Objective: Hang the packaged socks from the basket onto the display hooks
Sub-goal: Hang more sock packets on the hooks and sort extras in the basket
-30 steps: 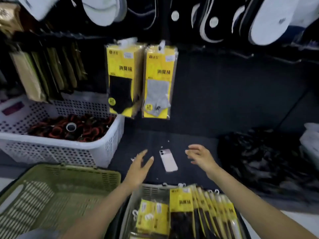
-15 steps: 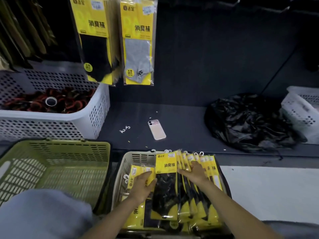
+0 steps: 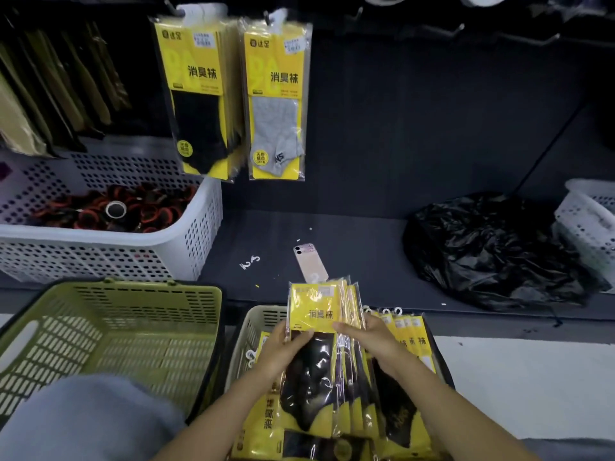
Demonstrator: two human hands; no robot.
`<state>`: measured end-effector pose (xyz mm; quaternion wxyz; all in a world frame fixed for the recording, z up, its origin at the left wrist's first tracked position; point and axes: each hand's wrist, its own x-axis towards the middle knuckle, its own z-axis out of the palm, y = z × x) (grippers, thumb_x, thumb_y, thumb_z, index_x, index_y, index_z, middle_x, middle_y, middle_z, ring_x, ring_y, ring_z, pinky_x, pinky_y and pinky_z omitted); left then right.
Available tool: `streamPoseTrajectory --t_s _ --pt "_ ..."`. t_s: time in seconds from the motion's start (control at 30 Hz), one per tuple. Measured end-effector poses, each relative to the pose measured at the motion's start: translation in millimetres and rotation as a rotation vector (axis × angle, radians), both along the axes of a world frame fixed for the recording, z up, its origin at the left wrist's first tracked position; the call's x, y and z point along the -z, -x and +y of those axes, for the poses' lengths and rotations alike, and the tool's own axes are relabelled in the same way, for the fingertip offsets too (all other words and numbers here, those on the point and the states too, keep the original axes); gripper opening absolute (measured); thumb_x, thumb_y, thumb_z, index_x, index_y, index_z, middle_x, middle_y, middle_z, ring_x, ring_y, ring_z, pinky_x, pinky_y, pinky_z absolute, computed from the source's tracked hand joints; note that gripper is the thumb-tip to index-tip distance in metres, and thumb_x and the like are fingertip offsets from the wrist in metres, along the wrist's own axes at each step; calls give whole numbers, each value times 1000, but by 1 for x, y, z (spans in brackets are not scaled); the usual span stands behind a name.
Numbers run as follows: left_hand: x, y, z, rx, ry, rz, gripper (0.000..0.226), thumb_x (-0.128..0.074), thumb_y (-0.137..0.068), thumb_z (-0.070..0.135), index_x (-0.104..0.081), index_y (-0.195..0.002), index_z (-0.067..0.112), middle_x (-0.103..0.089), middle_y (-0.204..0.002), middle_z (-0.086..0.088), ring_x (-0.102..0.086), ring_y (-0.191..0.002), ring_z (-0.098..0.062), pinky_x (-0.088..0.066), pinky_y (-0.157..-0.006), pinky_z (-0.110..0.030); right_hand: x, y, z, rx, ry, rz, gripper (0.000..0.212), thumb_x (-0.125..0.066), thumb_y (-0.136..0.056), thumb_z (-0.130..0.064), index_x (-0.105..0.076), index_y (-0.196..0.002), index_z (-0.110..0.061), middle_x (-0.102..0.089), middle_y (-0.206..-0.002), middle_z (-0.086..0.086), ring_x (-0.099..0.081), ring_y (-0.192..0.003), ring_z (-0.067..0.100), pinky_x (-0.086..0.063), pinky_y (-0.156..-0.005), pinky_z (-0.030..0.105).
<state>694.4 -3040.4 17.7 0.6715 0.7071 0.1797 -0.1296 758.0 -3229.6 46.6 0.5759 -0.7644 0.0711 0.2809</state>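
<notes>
Socks, packaged: black packs (image 3: 196,94) and grey packs (image 3: 276,101) already hang in two rows on the wall, but most of the job looks yet to do, with many packs (image 3: 411,341) left in the basket (image 3: 256,327). Current bundle (image 3: 316,314), yellow card over black socks in glossy clear film, is lifted just above the basket, none of it hung yet, left hand (image 3: 283,352) and right hand (image 3: 369,339) gripping its two sides.
</notes>
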Motion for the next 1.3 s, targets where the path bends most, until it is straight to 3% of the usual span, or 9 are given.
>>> streamPoseTrajectory --t_s 0.2,0.4,0.5,0.6,0.73,0.97,1.1,1.23,1.3 --pt "-72 -45 21 -86 41 -89 53 -76 -62 56 -67 -106 27 -73 -104 6 -65 -102 -13 -45 -99 -36 -83 -32 18 -64 -143 -252 39 -80 -73 -28 -65 -108 -26 -74 -101 -10 -68 -96 3 -49 -88 19" --pt "-154 -78 50 -210 -4 -381 29 -75 -67 41 -70 -92 28 -74 -90 13 -70 -81 -1 -49 -62 -9 -151 -67 52 -27 -278 -424 23 -64 -88 -32 -67 -108 -22 -74 -105 -4 -69 -96 5 -52 -79 15" --pt "-181 -84 72 -294 -15 -465 28 -74 -70 40 -70 -95 28 -74 -91 13 -70 -85 -3 -52 -71 -18 -181 -82 68 -18 -326 -455 27 -50 -97 -32 -69 -107 -16 -74 -101 4 -70 -96 17 -53 -87 29" --pt "-201 -89 103 -395 -22 -546 23 -74 -75 32 -71 -97 27 -74 -94 12 -68 -93 -7 -50 -82 -27 -206 -97 83 8 -356 -540 25 -52 -96 -30 -69 -107 -15 -75 -99 2 -71 -94 15 -55 -79 24" --pt "-235 -90 144 -541 -88 -654 11 -74 -77 28 -68 -86 31 -72 -83 18 -63 -88 1 -43 -69 -17 -239 -120 105 71 -378 -654 21 -50 -97 -27 -69 -100 -17 -75 -94 -3 -71 -88 9 -52 -70 17" --pt "-283 -83 182 -694 -103 -759 16 -71 -78 37 -57 -84 41 -62 -84 22 -57 -77 2 -46 -64 -24 -271 -153 146 123 -354 -743 24 -48 -99 -26 -68 -93 -15 -72 -91 4 -67 -86 16 -52 -80 29" --pt "-293 -83 191 -684 -120 -789 18 -72 -76 40 -59 -88 42 -62 -91 23 -58 -86 0 -47 -85 -36 -270 -165 160 151 -340 -738 22 -48 -98 -26 -67 -93 -14 -71 -94 7 -66 -91 20 -52 -85 34" --pt "-298 -85 190 -670 -116 -800 19 -74 -75 38 -61 -89 40 -67 -91 20 -58 -89 2 -42 -84 -30 -271 -177 171 175 -307 -710 23 -48 -99 -23 -66 -91 -11 -69 -93 13 -65 -83 17 -52 -72 24" --pt "-300 -87 187 -660 -108 -784 18 -74 -75 37 -63 -89 38 -69 -87 19 -62 -87 -2 -45 -82 -29 -270 -183 173 208 -252 -688 23 -51 -98 -22 -66 -94 -6 -68 -98 16 -65 -92 24 -52 -85 34"
